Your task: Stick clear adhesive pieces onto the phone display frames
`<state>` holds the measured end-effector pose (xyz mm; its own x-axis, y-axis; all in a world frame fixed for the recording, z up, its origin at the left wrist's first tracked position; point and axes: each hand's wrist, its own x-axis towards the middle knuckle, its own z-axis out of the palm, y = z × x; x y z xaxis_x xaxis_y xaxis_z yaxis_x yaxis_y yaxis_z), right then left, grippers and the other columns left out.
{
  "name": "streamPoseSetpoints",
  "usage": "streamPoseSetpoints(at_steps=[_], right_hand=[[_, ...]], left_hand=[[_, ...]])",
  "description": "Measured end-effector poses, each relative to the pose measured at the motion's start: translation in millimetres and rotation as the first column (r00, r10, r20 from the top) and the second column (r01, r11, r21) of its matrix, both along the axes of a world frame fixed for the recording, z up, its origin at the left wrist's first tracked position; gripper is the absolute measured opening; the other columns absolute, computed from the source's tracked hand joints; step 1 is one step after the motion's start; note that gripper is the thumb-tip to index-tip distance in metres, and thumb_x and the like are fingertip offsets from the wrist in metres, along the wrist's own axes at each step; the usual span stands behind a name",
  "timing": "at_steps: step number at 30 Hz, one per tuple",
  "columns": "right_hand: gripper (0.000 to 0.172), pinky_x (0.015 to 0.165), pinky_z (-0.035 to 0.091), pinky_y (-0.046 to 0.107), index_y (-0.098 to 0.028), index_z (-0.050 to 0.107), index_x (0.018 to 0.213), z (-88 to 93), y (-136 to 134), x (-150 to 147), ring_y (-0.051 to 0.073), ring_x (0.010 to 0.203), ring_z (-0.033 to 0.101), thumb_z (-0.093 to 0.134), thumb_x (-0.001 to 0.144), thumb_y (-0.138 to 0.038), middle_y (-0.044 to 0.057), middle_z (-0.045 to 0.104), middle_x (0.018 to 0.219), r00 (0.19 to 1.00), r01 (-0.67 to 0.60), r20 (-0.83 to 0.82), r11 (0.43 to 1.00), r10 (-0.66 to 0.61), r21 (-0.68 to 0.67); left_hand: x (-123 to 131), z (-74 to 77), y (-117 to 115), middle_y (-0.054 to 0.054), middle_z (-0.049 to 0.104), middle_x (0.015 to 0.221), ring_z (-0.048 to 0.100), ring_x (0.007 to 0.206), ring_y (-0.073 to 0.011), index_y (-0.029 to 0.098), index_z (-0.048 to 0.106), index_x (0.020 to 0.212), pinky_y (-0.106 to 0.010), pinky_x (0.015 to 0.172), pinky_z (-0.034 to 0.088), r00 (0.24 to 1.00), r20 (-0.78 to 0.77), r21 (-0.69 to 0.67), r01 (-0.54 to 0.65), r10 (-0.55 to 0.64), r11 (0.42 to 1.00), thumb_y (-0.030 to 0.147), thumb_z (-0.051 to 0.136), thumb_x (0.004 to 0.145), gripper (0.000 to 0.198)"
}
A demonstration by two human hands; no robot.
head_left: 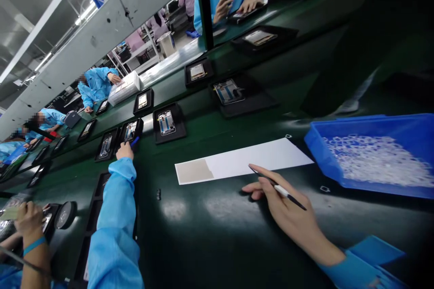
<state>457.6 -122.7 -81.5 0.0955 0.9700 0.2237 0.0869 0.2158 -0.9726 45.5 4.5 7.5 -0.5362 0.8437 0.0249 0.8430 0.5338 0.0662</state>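
Stretching diagonally across the view, a dark green worktop [190, 253] is streaked with pale reflections and lined with black trays [179, 132] toward the far left. A pen-like tool [282, 190] is grasped by the right grip [294, 216], its dark tip held over the near edge of a long white sheet [251, 158], whose left end is covered by a greyish patch [195, 171]. The near edge of a tray bearing a device frame [131, 130] is met by the left grip [125, 150]; whether it is clenched or released cannot be told. To the right, a blue bin [383, 189] is heaped with small clear pieces [379, 158], and a small dark part [158, 194] is seen left of the sheet. At lower left, a co-worker's hand [30, 219] is placed near a round dish [66, 215]. Above the worktop, the room is crossed by a slanting grey beam [91, 45]; beyond it, blue-clad workers [98, 83] are seated, a white box [125, 88] is set out, and ceiling lights [86, 12] are lit.
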Motion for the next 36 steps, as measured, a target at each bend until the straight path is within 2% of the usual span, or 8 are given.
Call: streamPoseSetpoints(at_steps=[5,10,18,21,26,29,33,36], right_hand=[[0.046,0.060,0.056,0.030,-0.021,0.059,0.125,-0.1,2,-3,0.018,0.059,0.063,0.048,0.096,-0.056,0.004,0.072,0.074,1.000,-0.026,-0.005,0.999,0.026,-0.024],[0.050,0.062,0.055,0.031,-0.019,0.060,0.125,-3.5,9,-7,0.019,0.061,0.065,0.047,0.096,-0.058,0.006,0.072,0.074,1.000,-0.010,-0.011,1.000,0.010,-0.023],[0.053,0.060,0.057,0.032,-0.017,0.059,0.125,-7.8,15,-10,0.018,0.058,0.065,0.045,0.096,-0.059,0.010,0.074,0.084,0.997,-0.036,-0.070,0.999,0.035,-0.018],[0.054,0.060,0.057,0.032,-0.015,0.058,0.127,-4.7,11,-9,0.018,0.060,0.066,0.045,0.096,-0.058,0.011,0.074,0.087,0.993,-0.040,-0.109,0.999,0.036,-0.031],[0.053,0.066,0.059,0.035,-0.017,0.055,0.128,-1.6,4,-10,0.020,0.070,0.069,0.047,0.096,-0.059,0.013,0.074,0.098,0.991,-0.037,-0.133,0.999,0.033,-0.033],[0.051,0.079,0.059,0.040,-0.018,0.055,0.126,-2.1,3,-9,0.023,0.086,0.071,0.047,0.096,-0.059,0.013,0.073,0.104,0.994,0.013,-0.109,1.000,-0.014,-0.010],[0.044,0.091,0.054,0.044,-0.020,0.054,0.126,-4.3,3,-6,0.025,0.099,0.069,0.047,0.097,-0.052,0.013,0.071,0.110,0.996,0.091,-0.019,0.996,-0.091,0.023],[0.040,0.093,0.052,0.044,-0.020,0.055,0.125,-8.3,2,-5,0.026,0.105,0.067,0.052,0.094,-0.044,0.012,0.072,0.110,0.996,0.064,0.062,0.998,-0.066,0.028]], left_hand=[[-34,-2.6,-15,-0.010,0.059,0.126,0.060,0.110,-0.0240,0.017,0.058,0.124,-0.046,0.092,0.053,0.985,-0.167,-0.202,0.000,-0.035,0.979,0.033,0.061,0.093,0.035],[-13,0.8,-16,-0.010,0.060,0.123,0.063,0.105,-0.0243,0.020,0.057,0.124,-0.044,0.089,0.053,0.938,-0.281,-0.259,0.130,-0.203,0.957,0.031,0.055,0.095,0.031],[58,61.8,-60,-0.008,0.058,0.124,0.067,0.094,-0.0260,0.030,0.055,0.127,-0.034,0.072,0.051,0.807,-0.398,-0.191,0.392,-0.436,0.900,0.037,0.044,0.097,0.033],[97,86.7,-117,-0.004,0.063,0.108,0.067,0.084,-0.0203,0.029,0.060,0.115,-0.027,0.063,0.049,0.704,-0.386,-0.039,0.633,-0.596,0.773,0.031,0.052,0.093,0.024],[173,109.0,-217,0.001,0.060,0.077,0.062,0.059,-0.0122,0.025,0.058,0.103,-0.023,0.049,0.044,0.382,-0.124,0.131,0.921,-0.916,0.367,0.029,0.049,0.096,0.013],[209,94.1,-255,0.003,0.059,0.068,0.057,0.048,-0.0108,0.023,0.058,0.099,-0.027,0.040,0.037,0.256,-0.006,0.123,0.959,-0.967,0.254,0.029,0.048,0.097,0.011],[240,40.8,-275,0.002,0.064,0.071,0.056,0.046,-0.0115,0.025,0.061,0.092,-0.032,0.031,0.029,0.120,0.154,0.063,0.989,-0.981,0.131,0.035,0.065,0.087,0.012],[240,8.2,-268,0.001,0.070,0.084,0.064,0.059,-0.0133,0.028,0.063,0.100,-0.029,0.037,0.038,0.099,0.296,0.147,0.978,-0.950,0.148,0.041,0.068,0.084,0.022]])
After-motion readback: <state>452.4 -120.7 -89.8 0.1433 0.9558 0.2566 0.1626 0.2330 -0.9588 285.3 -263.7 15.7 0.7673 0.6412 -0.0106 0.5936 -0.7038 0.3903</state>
